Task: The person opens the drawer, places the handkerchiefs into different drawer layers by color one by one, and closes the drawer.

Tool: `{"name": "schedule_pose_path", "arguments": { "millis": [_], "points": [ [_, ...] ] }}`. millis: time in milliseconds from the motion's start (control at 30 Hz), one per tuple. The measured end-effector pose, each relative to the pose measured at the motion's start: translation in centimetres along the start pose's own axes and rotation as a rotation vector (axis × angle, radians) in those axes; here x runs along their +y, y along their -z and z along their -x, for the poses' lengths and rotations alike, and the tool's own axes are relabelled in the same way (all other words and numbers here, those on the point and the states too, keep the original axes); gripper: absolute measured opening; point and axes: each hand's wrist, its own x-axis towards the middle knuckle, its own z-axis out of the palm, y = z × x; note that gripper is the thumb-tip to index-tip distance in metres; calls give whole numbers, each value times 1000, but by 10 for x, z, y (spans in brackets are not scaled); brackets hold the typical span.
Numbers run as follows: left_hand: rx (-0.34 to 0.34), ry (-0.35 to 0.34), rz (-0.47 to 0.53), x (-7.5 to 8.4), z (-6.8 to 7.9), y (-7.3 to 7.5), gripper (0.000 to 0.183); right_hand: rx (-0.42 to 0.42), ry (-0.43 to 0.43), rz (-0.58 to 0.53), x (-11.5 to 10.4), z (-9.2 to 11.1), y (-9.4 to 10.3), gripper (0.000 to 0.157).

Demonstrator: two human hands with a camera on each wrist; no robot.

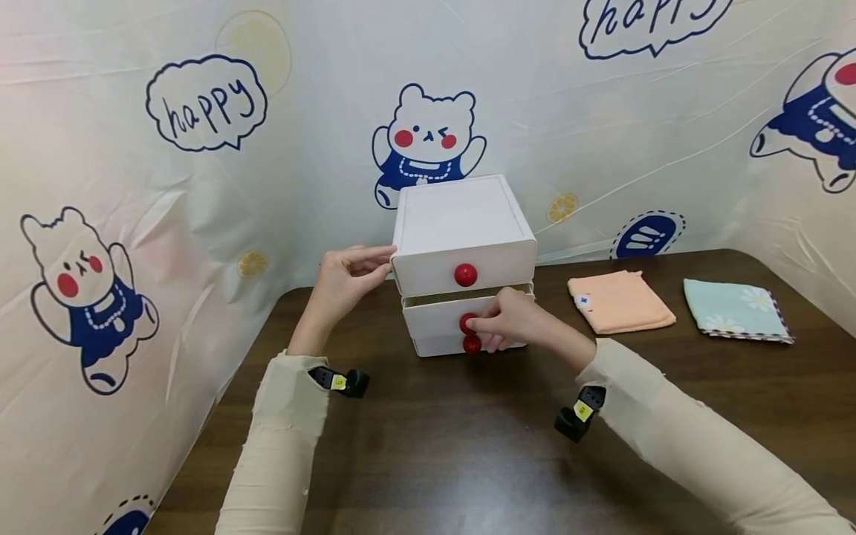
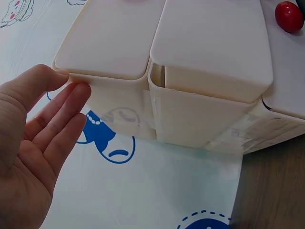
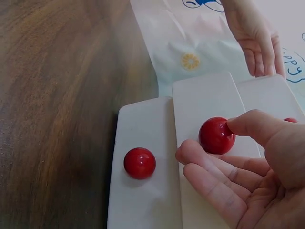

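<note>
While at drawer [image 1: 431,318], hand [image 1: 513,319] on knob [image 3: 217,135]

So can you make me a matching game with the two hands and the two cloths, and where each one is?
Column 1
1. left hand
2. right hand
3. peach cloth
4. mint cloth

Column 2
A. between the white drawer unit and the other cloth
B. fingers pinching the red knob of the middle drawer
C. farthest right of these four in the head view
D. fingertips at the left edge of the top drawer

Right pairs: 1-D, 2-B, 3-A, 4-C
</note>
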Motion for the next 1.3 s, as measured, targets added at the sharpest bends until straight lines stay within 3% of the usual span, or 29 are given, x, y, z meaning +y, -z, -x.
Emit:
{"name": "schedule_pose_path", "arguments": {
  "millis": [867, 1300],
  "points": [
    [-2, -5, 25, -3, 1, -1, 25, -3, 52, -77, -7, 40, -23, 25],
    [3, -10, 16, -2, 2, -1, 26, -14, 75, -57, -15, 63, -34, 25]
  ]
}}
